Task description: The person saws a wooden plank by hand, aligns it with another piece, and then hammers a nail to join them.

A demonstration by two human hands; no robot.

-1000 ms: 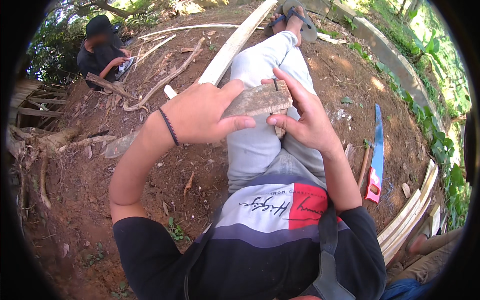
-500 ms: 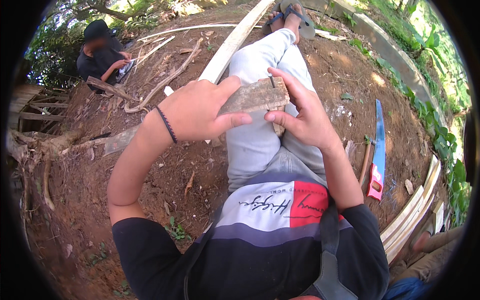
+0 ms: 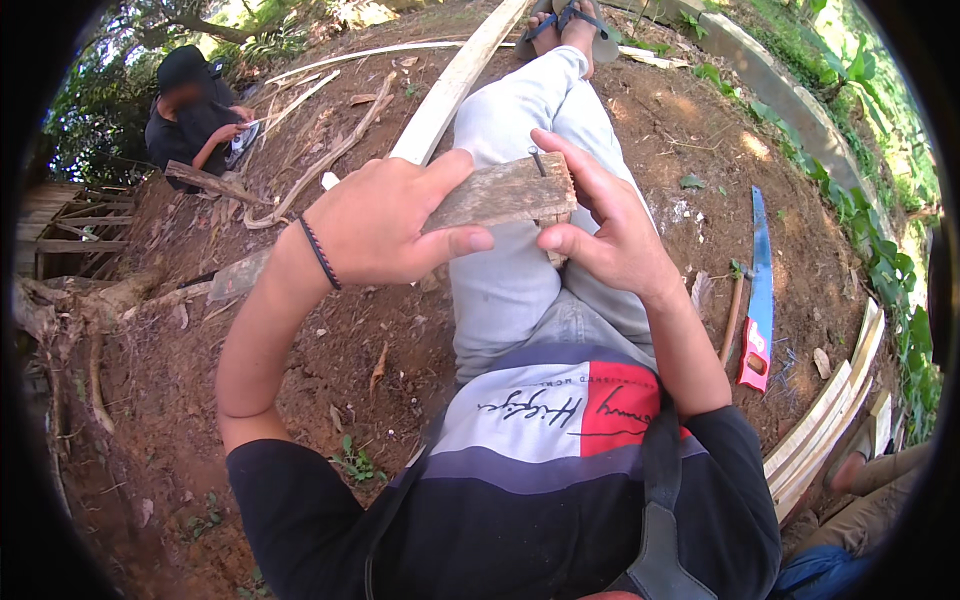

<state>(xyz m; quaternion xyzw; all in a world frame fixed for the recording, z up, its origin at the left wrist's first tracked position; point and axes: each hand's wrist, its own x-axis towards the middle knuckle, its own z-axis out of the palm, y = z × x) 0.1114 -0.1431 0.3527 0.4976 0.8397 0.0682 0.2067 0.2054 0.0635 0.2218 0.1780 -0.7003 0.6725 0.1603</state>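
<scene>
A weathered grey wooden plank lies across my thighs, tilted up slightly to the right. My left hand is closed around it, thumb along the near edge and fingers hidden on the far side. At the plank's right end my right hand grips with the thumb near and the index finger along the far corner. A nail stands partly driven in close to that end, its head up. Beneath the end, a second piece of wood shows between my legs, mostly hidden.
On the dirt to my right lie a hammer and a handsaw with a red handle. Pale wood strips are stacked beyond them. A long pale board lies ahead. One person sits far left; another person's legs show at lower right.
The whole view has shifted slightly. Both hands keep their hold on the plank, and the right thumb has moved a little along its near edge.
</scene>
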